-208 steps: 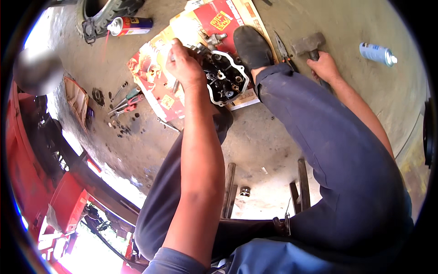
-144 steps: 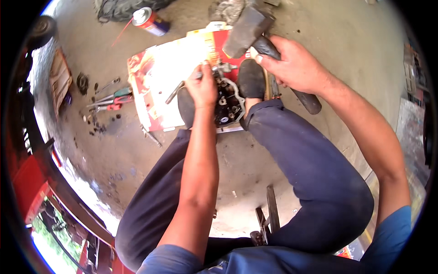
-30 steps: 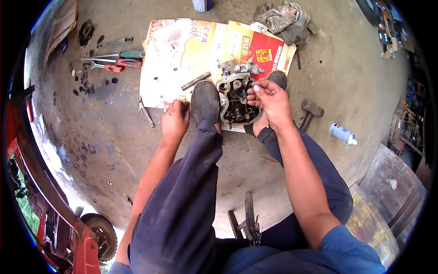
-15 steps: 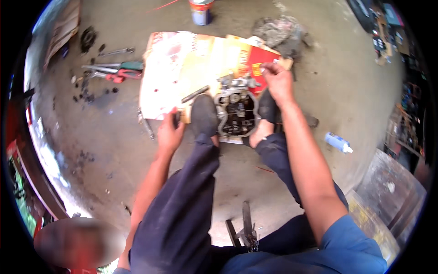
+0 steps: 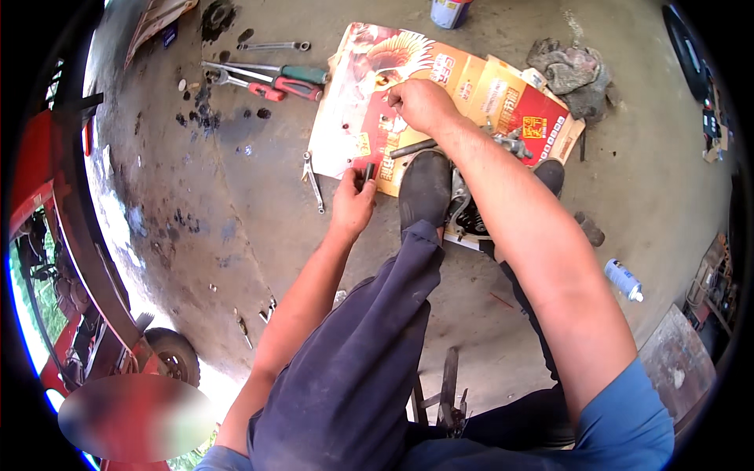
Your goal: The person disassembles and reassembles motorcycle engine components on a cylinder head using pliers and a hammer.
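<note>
My left hand (image 5: 352,206) is closed around a short dark cylindrical piece (image 5: 369,171) at the cardboard's near left edge. Over the middle of the printed cardboard sheet (image 5: 334,145) is my right hand (image 5: 424,106), its fingertips pinched together; whatever they hold, if anything, is too small to make out. A dark metal rod (image 5: 413,147) lies on the sheet between my hands, just beyond my left shoe. Between my feet sits a metal engine part (image 5: 469,218) with an open, oily inside, largely covered by my right forearm. Small dark bits dot the sheet.
Screwdrivers (image 5: 302,74) and a wrench (image 5: 275,46) lie at the far left, another wrench (image 5: 313,182) beside the cardboard. A grey rag (image 5: 573,74) and a paint can (image 5: 450,12) are at the back. On the right is a blue-white bottle (image 5: 623,279). A red vehicle stands left.
My right hand has crossed from the cardboard's right side to its middle, bringing the forearm over the engine part. My left hand still grips the dark piece. The view has swung left.
</note>
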`<state>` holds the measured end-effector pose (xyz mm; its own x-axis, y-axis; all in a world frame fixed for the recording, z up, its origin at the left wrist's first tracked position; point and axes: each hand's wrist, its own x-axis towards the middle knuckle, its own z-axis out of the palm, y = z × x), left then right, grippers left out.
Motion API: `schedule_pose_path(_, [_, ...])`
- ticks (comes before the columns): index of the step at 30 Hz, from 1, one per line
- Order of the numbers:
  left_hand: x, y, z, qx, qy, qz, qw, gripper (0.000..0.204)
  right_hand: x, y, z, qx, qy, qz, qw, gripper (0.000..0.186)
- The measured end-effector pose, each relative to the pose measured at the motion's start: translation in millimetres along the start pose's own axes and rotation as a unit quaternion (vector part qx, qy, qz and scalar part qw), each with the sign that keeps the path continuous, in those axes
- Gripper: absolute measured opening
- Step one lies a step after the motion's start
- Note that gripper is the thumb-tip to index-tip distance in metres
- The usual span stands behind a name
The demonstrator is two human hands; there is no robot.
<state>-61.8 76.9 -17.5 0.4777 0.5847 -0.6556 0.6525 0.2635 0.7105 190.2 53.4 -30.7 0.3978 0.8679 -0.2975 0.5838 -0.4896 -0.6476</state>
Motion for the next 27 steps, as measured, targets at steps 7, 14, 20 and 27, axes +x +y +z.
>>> schedule_pose_path(7, [-0.3,-22.9,-13.0,0.018,0.01,-0.011,1.0,0.024,-4.7,1.2,13.2,0.02,0.078,-0.052,0.995,0.022])
schedule_pose_path(14, [-2.5,-36.5,4.6,0.045,0.041,0.047,0.997,0.034,-67.9,-12.0,-37.9,0.108,0.176,0.022,0.978,0.02])
schedule_pose_path(20, [-1.1,-37.3,16.4,0.203,0.15,0.168,0.953,0.032,-199.8,-31.6,-86.4,0.201,0.216,0.159,0.942,0.02])
schedule_pose_path(27, [-7.6,-27.8,20.3,0.295,0.143,0.148,0.933,0.039,-320.0,-34.4,-87.1,0.247,0.247,0.237,0.906,0.021])
